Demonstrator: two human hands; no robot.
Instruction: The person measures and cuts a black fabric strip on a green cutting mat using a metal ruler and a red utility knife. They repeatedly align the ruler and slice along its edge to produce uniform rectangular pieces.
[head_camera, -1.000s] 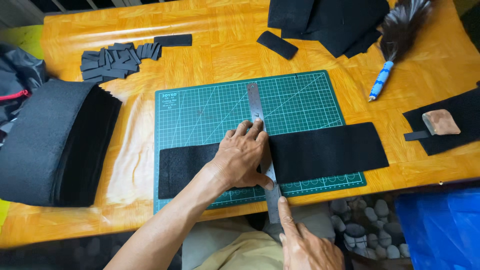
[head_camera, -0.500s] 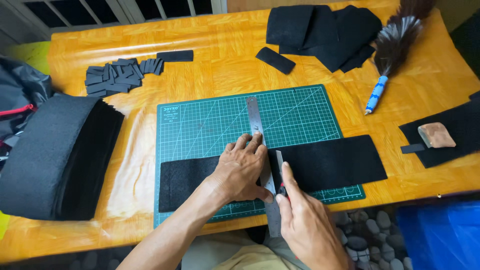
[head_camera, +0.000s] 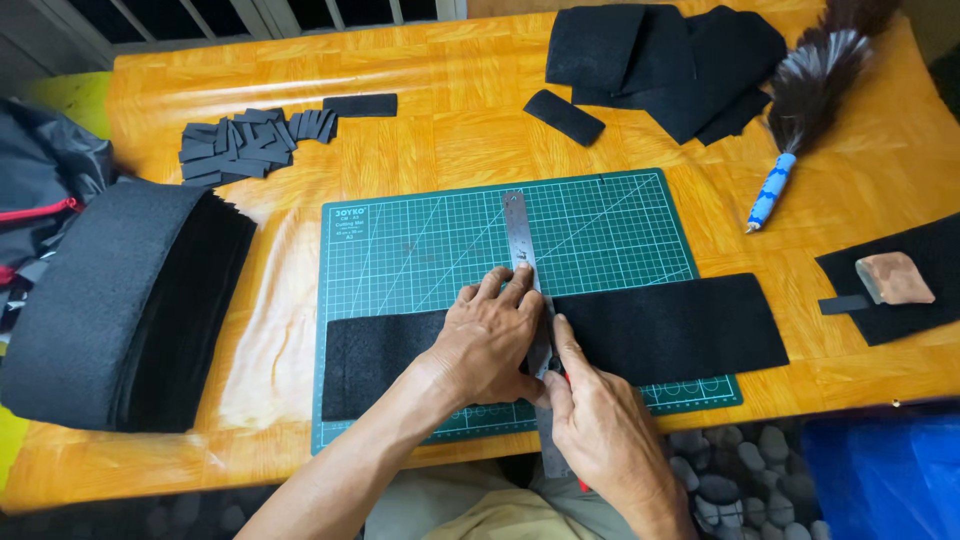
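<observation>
A left hand (head_camera: 490, 335) presses flat, fingers (head_camera: 497, 285) spread and narrow-gapped, on a steel ruler (head_camera: 520, 235) laid upright across a strip of black felt (head_camera: 680, 325) on a green cutting mat (head_camera: 420, 240); the hand covers the ruler's middle stretch, so only its upper length beyond the fingertips and a short end below the mat's near edge show. The right hand (head_camera: 600, 425), just beside the left and touching the ruler's right edge, is closed around a tool of which only a sliver of red at the palm can be made out; its blade, if any, is hidden between forefinger and ruler. The felt runs to both sides of the fingers, its middle lost under the two hands. Well left of the fingers sits a thick stack of black felt (head_camera: 110, 300), cut off partly by a dark bag at the frame's edge. Beyond the fingers, on the orange surface (head_camera: 450, 130), lie a heap of small cut black strips (head_camera: 245, 140) and, further right, larger black felt pieces (head_camera: 660, 55), their tops cropped. Right of the fingers rest a feather duster (head_camera: 800, 110) with a blue handle and a brownish block (head_camera: 893, 277) on another black piece cut off by the frame.
</observation>
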